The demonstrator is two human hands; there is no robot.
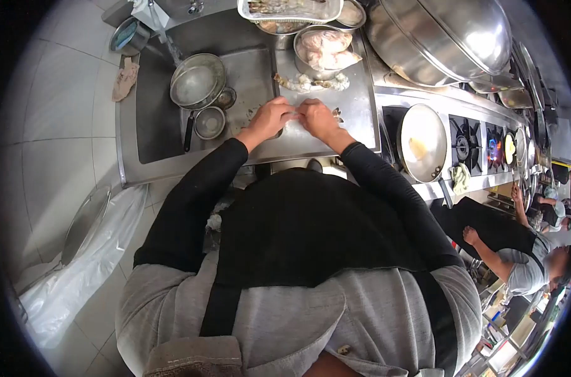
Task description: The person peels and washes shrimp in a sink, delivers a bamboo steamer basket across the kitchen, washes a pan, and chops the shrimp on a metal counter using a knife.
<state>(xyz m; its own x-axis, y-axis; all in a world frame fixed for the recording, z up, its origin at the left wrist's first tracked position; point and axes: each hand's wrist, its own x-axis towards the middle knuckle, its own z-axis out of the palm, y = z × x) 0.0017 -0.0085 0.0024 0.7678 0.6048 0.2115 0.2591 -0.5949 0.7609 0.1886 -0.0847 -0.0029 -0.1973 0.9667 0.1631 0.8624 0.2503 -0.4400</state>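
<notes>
My left hand (273,119) and my right hand (318,119) meet over the steel counter (354,129) beside the sink. The fingers of both are closed around something small and pale, too hidden to make out. Just beyond them lies a row of peeled shrimp (310,82). Behind the row stands a steel bowl (307,58) heaped with pale, pinkish meat (328,49). Small dark bits lie beside my right hand, and more lie near my left hand at the sink's side.
The sink (247,66) at left holds a strainer (198,81) and a small bowl (209,122). A white tray (290,19) sits at the back. Right are a large steel lid (445,38), a pan (423,143), a lit burner (494,148) and a co-worker (518,257).
</notes>
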